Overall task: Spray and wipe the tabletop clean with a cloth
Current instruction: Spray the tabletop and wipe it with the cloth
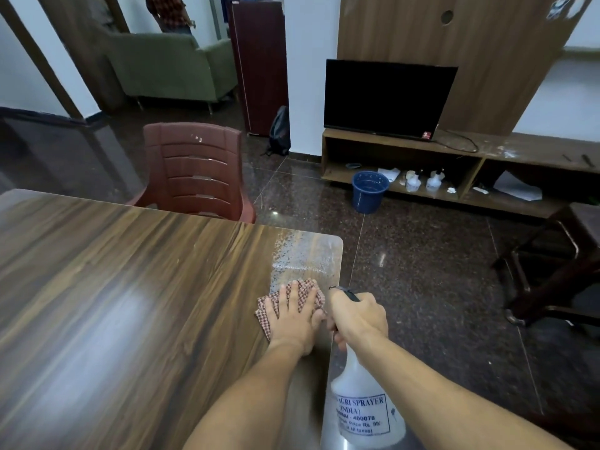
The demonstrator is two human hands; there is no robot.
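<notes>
My left hand point(293, 316) lies flat with straight fingers on a red-and-white checked cloth point(310, 287), pressing it onto the wooden tabletop point(130, 287) near its right edge. Just beyond the cloth, the table's far right corner is covered with spray droplets point(305, 254). My right hand point(357, 315) grips the trigger head of a translucent white spray bottle point(363, 407) with a printed label. The bottle is held over the table's right edge, its black nozzle pointing toward the wet corner.
A maroon plastic chair point(194, 170) stands at the table's far side. On the dark granite floor are a blue bucket point(369, 191) and a dark stool point(558, 261) at right. A TV point(386, 99) sits on a low wooden unit with bottles. A person stands far back.
</notes>
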